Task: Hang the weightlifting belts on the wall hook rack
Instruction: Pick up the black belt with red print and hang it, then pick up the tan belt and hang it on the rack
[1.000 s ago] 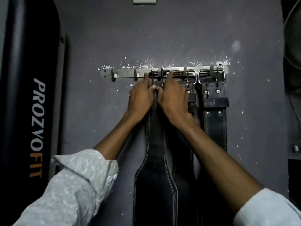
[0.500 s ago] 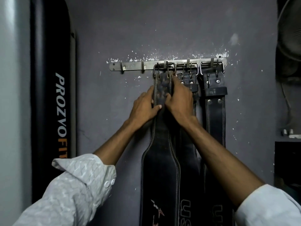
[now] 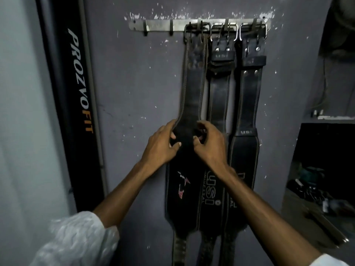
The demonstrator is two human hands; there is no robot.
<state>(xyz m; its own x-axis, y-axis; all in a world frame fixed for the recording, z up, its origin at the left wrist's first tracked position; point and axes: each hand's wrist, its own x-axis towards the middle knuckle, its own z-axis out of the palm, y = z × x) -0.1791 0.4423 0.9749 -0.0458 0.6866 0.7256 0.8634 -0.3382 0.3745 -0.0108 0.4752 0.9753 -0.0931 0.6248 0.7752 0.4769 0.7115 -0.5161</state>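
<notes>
A tall black pad [image 3: 76, 83] lettered PROZVOFIT is standing against the wall at far left. The left hand [image 3: 161, 144] is gripping the leftmost belt [image 3: 193, 89] where it widens, fingers curling round its left edge and thumb pressing on its face. The right hand [image 3: 209, 144] is mirroring it, fingers hooking the belt's right edge, thumb tip on the leather — motion blur is softening the fingertips. Both forearms are reaching up and inward, wrists nearly level, white sleeves cut off at the frame's bottom. The belt is hanging by its buckle from the hook rack [image 3: 159, 26], beside the middle belt [image 3: 219, 96] and the right belt [image 3: 249, 96]; all three tails are running out of frame. The clutter on the dim shelf [image 3: 336, 118] at right is hard to make out.
</notes>
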